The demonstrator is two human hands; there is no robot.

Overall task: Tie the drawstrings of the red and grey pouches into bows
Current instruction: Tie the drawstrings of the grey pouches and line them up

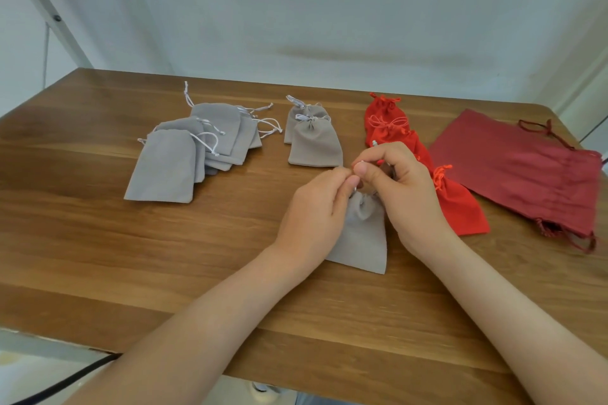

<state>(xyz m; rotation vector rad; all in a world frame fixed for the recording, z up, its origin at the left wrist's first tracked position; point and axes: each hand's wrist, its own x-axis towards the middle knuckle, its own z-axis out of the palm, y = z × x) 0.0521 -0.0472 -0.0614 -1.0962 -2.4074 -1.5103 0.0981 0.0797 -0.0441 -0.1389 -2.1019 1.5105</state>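
Note:
A grey pouch lies on the wooden table in front of me, its neck gathered. My left hand and my right hand meet above that neck, and each pinches the pouch's white drawstring between fingertips. The string itself is mostly hidden by my fingers. Two grey pouches with tied strings lie behind my hands. A row of bright red pouches with tied strings runs from the back to my right wrist, the nearest red pouch beside it.
A pile of several flat grey pouches with loose white strings lies at the left. Larger dark red bags are stacked at the right edge. A black cable hangs below the table's front edge. A white wall stands behind.

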